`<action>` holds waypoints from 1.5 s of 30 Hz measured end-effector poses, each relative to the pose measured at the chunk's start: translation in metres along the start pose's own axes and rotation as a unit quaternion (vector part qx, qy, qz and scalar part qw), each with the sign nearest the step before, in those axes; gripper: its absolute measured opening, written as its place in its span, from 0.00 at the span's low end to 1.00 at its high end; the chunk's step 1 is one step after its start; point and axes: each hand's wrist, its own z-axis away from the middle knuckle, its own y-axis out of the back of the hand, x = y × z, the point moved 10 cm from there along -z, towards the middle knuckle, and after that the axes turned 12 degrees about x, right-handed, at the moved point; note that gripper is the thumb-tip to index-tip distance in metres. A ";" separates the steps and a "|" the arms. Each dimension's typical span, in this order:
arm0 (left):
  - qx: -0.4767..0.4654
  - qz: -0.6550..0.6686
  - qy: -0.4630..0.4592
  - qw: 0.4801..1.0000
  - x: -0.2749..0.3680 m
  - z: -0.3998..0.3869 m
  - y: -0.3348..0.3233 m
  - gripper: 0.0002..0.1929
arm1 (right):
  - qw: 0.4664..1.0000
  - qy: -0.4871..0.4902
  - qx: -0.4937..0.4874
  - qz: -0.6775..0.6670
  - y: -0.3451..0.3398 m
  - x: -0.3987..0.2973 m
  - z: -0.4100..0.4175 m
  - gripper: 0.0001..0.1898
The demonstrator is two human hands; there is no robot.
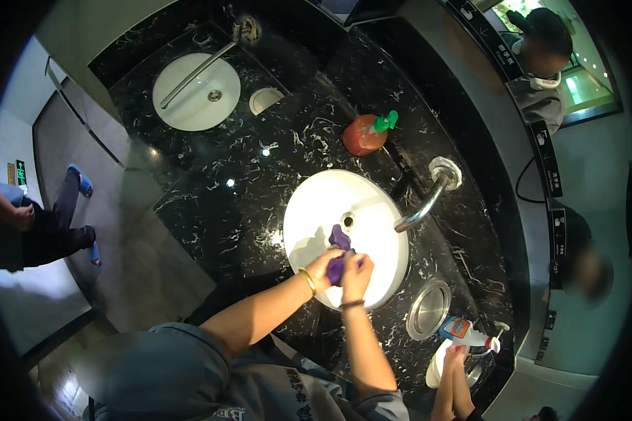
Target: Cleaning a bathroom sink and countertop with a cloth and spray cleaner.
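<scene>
My left hand [324,268], below a gold bangle, grips a bunched purple cloth [336,269] over the white oval basin [305,210]. Against it on the right, my right hand [357,271], with a dark beaded bracelet at the wrist, is closed on the same cloth. One end of the cloth hangs out beyond my hands near the drain hole [348,220]. A curved metal faucet [424,210] reaches over the basin's right edge; whether water runs from it I cannot tell.
An orange soap bottle with a green pump [366,134] stands above the basin on the black marble counter [242,194]. A round steel lid [429,309] and a blue-and-white bottle [463,330] lie lower right, beside another person's hands [455,355]. Another person stands at far left.
</scene>
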 end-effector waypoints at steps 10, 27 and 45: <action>-0.007 -0.024 -0.003 1.000 -0.008 -0.007 -0.020 0.11 | 0.989 -0.135 0.048 -0.019 0.011 0.036 -0.043 0.15; -0.226 -0.010 -0.006 0.974 0.015 -0.040 0.007 0.12 | 0.991 0.111 0.034 -0.066 0.008 -0.084 0.062 0.13; 0.232 -0.409 -0.387 0.793 0.058 -0.019 0.018 0.23 | 0.882 -0.213 -0.154 -0.391 -0.021 -0.003 -0.047 0.15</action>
